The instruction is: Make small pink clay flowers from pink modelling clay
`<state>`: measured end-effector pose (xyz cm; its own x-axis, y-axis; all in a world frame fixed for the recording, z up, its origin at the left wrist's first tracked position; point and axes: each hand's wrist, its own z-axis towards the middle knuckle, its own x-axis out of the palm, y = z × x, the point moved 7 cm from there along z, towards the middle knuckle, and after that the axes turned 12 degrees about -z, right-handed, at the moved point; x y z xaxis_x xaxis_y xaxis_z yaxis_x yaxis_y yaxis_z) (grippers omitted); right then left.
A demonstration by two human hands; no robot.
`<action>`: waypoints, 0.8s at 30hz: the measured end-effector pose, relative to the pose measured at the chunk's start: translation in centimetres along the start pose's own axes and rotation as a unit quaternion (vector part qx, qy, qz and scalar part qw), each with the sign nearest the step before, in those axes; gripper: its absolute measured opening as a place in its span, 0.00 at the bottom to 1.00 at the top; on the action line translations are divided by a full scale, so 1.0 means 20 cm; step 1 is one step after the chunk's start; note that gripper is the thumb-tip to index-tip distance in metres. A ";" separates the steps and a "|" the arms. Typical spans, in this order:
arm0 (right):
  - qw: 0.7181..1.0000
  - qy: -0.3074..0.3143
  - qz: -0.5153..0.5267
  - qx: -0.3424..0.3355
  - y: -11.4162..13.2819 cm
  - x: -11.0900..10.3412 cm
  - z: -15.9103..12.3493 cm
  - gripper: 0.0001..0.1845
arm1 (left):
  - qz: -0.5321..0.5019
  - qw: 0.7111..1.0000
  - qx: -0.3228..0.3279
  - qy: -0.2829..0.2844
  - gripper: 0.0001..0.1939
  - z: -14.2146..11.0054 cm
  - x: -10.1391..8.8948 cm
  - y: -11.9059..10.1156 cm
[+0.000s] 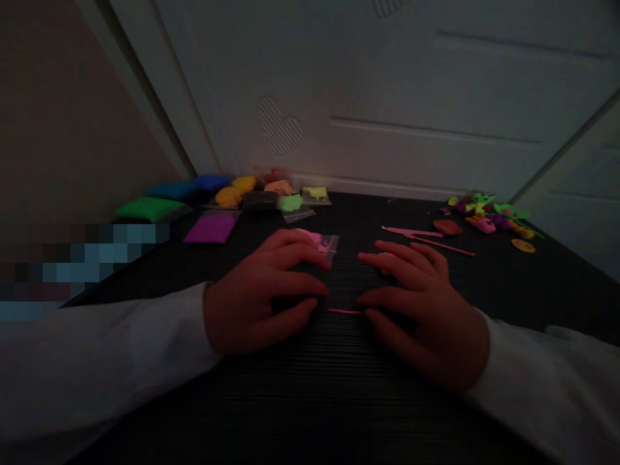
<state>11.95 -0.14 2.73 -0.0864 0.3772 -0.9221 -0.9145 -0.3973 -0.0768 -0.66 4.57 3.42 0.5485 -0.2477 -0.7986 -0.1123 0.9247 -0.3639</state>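
A thin pink strand of modelling clay [345,311] lies on the dark table between my hands. The index finger and thumb of my right hand [421,303] are at its right end, fingers spread, touching or just beside it. My left hand [271,290] hovers left of the strand, its fingers apart and holding nothing. Beyond my left fingertips is an opened bag of pink clay [327,244], partly hidden by that hand. A small pink lump [386,256] shows behind my right fingers.
Packets of coloured clay, including a purple one [212,228] and a green one [150,208], sit at the back left. Pink modelling tools [419,232], a red lump [447,227] and colourful clay shapes [484,216] lie back right. A white panelled surface [363,155] rises behind the table.
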 end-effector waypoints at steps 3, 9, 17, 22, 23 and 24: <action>0.999 -0.027 -0.012 -0.012 0.00 -0.03 -0.04 0.13 | 0.025 1.000 0.002 0.012 0.12 -0.02 0.01 -0.05; 0.998 -0.043 -0.038 -0.018 -0.02 -0.05 -0.04 0.14 | 0.066 0.998 -0.022 0.000 0.14 -0.03 0.02 -0.08; 0.973 -0.063 -0.167 0.146 -0.66 -0.11 0.01 0.15 | 0.082 0.993 -0.079 -0.030 0.09 -0.02 0.00 0.01; 0.981 0.049 -0.144 0.123 -0.74 0.04 0.01 0.16 | 0.073 0.994 -0.071 -0.024 0.09 -0.02 0.01 0.01; 0.980 0.058 -0.150 0.117 -0.74 0.07 0.02 0.16 | 0.069 0.995 -0.070 -0.023 0.09 -0.02 0.01 0.01; 0.979 0.063 -0.158 0.113 -0.74 0.09 0.02 0.16 | 0.065 0.995 -0.069 -0.025 0.09 -0.01 0.01 0.01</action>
<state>25.18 6.85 2.32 0.2514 0.3396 -0.9063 -0.9531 -0.0758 -0.2929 -0.77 4.63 3.06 0.5620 -0.1114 -0.8196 -0.2952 0.8986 -0.3245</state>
